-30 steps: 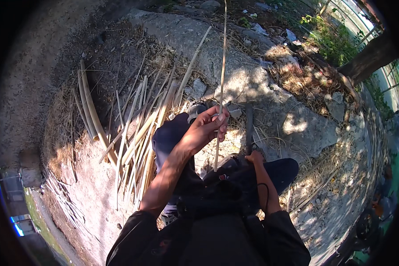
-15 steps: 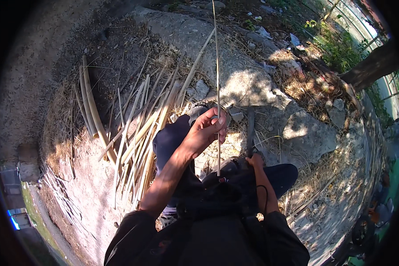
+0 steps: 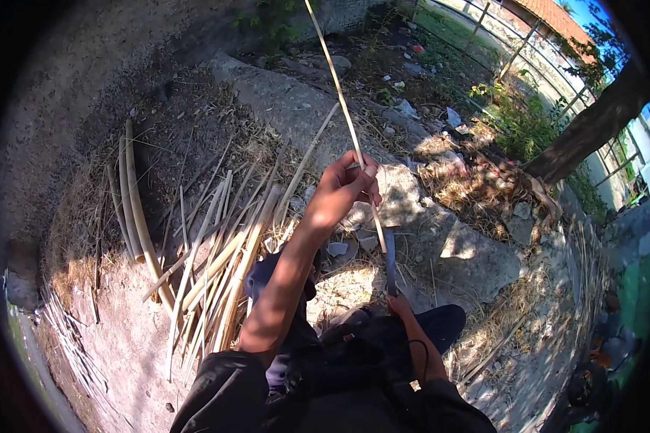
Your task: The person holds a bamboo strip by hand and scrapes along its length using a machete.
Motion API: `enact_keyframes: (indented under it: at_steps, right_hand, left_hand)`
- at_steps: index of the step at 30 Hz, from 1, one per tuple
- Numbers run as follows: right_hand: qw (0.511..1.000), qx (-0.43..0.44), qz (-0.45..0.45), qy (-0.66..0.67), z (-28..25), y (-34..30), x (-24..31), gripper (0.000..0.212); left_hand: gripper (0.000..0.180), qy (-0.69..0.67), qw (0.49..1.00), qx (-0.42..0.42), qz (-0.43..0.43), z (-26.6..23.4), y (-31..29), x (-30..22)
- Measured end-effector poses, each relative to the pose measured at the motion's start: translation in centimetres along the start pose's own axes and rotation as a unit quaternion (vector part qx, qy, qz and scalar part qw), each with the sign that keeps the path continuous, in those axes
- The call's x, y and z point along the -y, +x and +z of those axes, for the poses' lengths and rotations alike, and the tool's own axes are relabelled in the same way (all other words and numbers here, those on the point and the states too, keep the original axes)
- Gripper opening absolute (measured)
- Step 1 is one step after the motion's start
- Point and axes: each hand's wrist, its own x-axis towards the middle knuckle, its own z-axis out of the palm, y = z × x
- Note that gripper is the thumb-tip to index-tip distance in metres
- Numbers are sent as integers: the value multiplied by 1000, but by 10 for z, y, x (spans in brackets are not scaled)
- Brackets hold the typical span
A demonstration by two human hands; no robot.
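Your left hand (image 3: 345, 186) pinches a slim wooden stick (image 3: 344, 108); your right hand (image 3: 399, 305) grips a flat metal knife (image 3: 391, 261) beside the stick's lower end.

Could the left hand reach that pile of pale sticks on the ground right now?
Probably yes: the pile of pale sticks lies mostly uncovered beside the left leg. But the left hand is holding a long thin stick, so grabbing another might be awkward.

Sticks (image 3: 247, 263) left, blade (image 3: 391, 260) right, rock (image 3: 444, 234) ahead
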Motion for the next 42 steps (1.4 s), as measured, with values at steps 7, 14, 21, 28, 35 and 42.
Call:
enact_keyframes:
  at_steps: [7, 14, 21, 28, 35, 42]
  right_hand:
    - [988, -62, -38, 138, -41, -19, 26, 33]
    - [947, -13, -148, 285, -121, -66, 125, 32]
    - [908, -99, -250, 320, -177, -182, 301, 30]
    - [846, -58, -381, 369, -181, -258, 380, 22]
    - [867, -20, -375, 328, -188, -258, 401, 31]
    - [862, -16, -379, 335, -192, -250, 396, 27]
  left_hand:
    - [14, -41, 989, 67, 125, -6, 38, -17]
    - [14, -78, 988, 55, 124, -24, 23, -8]
    - [28, -97, 988, 48, 107, -42, 20, -15]
    - [33, -108, 982, 65, 141, -51, 27, -7]
    - [34, -80, 982, 52, 163, -42, 37, -3]
    - [35, -71, 987, 49, 138, -24, 40, -5]
